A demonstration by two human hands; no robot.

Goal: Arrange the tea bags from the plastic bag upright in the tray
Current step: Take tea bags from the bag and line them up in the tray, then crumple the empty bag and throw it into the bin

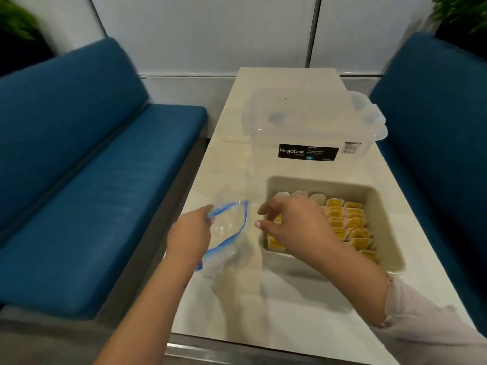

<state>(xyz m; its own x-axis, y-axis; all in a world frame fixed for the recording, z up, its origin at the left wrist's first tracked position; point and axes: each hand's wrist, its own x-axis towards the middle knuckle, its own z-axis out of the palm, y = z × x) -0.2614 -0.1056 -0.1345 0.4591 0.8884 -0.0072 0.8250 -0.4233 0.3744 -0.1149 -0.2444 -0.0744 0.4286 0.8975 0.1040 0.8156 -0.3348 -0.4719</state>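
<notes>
Left hand (193,230) gripping plastic bag (229,233) mouth; right hand (290,222), fingers loosely curled, hovering over tray (382,206), bag lying at nine o'clock.

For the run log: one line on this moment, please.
left hand: holds plastic bag open | right hand: over tray | tea bags: upright rows

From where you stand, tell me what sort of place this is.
Probably a booth in an office break area or cafe: blue benches flank a narrow pale table set against a panelled wall, and potted plants stand in the corners.
</notes>
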